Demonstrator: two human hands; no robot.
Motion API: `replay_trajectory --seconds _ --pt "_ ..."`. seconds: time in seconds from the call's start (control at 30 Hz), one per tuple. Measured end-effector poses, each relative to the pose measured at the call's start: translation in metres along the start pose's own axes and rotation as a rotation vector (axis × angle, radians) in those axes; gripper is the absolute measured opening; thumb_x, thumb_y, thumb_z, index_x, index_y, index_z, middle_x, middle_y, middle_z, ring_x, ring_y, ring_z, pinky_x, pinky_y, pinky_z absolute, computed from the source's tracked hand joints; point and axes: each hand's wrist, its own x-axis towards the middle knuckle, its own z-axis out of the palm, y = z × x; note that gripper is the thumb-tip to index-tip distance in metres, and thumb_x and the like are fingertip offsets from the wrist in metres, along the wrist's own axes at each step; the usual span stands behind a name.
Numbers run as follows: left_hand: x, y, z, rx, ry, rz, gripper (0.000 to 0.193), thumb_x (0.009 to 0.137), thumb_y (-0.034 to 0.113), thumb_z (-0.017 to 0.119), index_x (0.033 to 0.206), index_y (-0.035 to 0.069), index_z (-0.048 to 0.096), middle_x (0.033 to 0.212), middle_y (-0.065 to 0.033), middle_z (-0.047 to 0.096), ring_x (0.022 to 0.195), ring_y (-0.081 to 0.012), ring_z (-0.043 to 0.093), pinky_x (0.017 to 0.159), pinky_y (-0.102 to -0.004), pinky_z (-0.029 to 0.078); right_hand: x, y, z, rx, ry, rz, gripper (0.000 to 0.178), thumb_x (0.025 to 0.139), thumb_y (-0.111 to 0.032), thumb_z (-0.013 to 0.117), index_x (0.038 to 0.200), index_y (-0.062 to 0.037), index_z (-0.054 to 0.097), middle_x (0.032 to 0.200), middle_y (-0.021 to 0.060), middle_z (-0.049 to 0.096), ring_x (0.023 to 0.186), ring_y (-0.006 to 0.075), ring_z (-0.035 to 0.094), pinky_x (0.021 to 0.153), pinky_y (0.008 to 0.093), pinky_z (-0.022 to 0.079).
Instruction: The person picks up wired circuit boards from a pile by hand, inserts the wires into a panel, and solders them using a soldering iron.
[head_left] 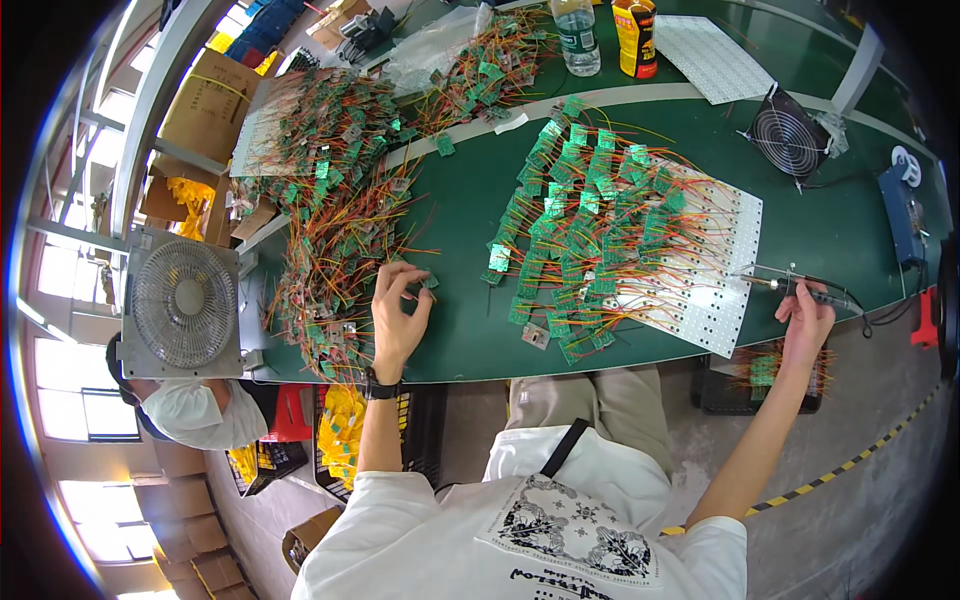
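Note:
My left hand [398, 322] is closed in a pinch beside the left heap, with a small green circuit board [430, 281] between thumb and index fingertips. My right hand [808, 318] grips a soldering iron [815, 292], its thin metal end pointing left over a white perforated plate [715, 300]. Rows of green circuit boards [570, 235] lie on and beside this plate, with red and yellow wires stretching across it. To the left, a tangled heap of wired circuit boards [340, 235] covers part of the green table [460, 335].
A square fan [185, 300] stands at the left edge and a small black fan [788, 136] at the far right, near a blue box [900, 215]. A water bottle [577, 40], a yellow-and-black can [635, 40] and another perforated plate [715, 60] are at the back. Another person [200, 412] sits left.

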Motion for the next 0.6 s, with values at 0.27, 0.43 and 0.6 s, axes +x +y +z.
replay_trajectory --seconds 0.27,0.43,0.6 --pt "-0.011 -0.002 0.003 -0.325 -0.005 -0.33 0.025 0.082 0.0 0.072 0.103 -0.003 0.06 0.098 -0.0101 0.062 0.075 -0.013 0.062 0.069 -0.025 0.051 -0.001 -0.002 0.002 0.034 0.005 -0.001 0.024 0.09 -0.013 0.065 0.104 0.0066 0.062 0.067 0.0086 0.062 0.049 0.0149 0.056 0.048 0.0243 0.039" --pt "-0.016 0.008 -0.003 -0.541 -0.031 -0.426 0.042 0.079 -0.004 0.072 0.117 -0.004 0.054 0.108 -0.0132 0.059 0.079 -0.0105 0.064 0.075 -0.0231 0.052 0.0 0.001 0.001 0.053 -0.001 -0.005 0.023 0.09 -0.012 0.064 0.104 0.0065 0.062 0.067 0.0084 0.062 0.049 0.0148 0.056 0.048 0.0241 0.04" --pt "-0.021 0.025 -0.008 -0.6 -0.078 -0.435 0.046 0.079 -0.006 0.071 0.12 -0.004 0.051 0.114 -0.0144 0.058 0.085 -0.0132 0.068 0.077 -0.0246 0.054 -0.001 -0.002 0.003 0.046 0.005 -0.012 0.022 0.09 -0.011 0.064 0.103 0.0062 0.062 0.067 0.0081 0.062 0.049 0.0147 0.056 0.048 0.024 0.04"
